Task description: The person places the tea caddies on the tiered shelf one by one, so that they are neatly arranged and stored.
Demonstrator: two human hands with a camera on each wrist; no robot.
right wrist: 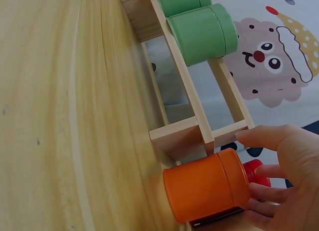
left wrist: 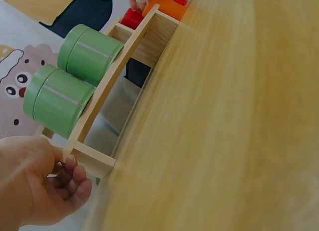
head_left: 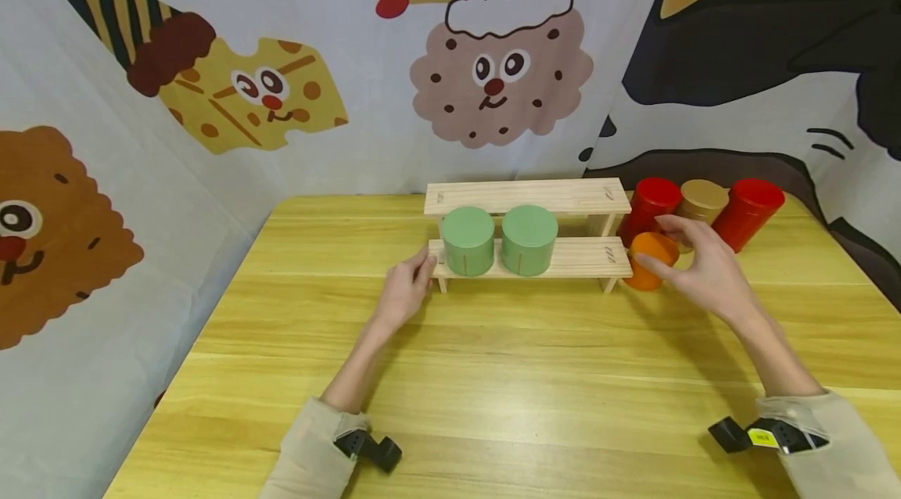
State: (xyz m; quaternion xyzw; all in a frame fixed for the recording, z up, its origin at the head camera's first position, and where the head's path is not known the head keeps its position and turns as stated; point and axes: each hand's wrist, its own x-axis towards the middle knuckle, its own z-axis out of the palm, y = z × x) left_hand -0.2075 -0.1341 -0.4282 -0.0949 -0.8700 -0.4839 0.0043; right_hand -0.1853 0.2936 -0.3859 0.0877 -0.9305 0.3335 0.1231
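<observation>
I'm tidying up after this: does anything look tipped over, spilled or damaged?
Nothing stands out: the green canisters stand upright on the lower shelf, the orange canister stands upright beside it, and no spill or damage shows.

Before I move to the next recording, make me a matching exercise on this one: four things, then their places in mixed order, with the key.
1. Green canisters
2. Orange canister
3. Gold canister
4. Left hand

A. Between two red canisters
B. At the left end of the lower shelf
C. Standing on that shelf
D. Nearest to the right hand

Pairs: 1-C, 2-D, 3-A, 4-B
</observation>
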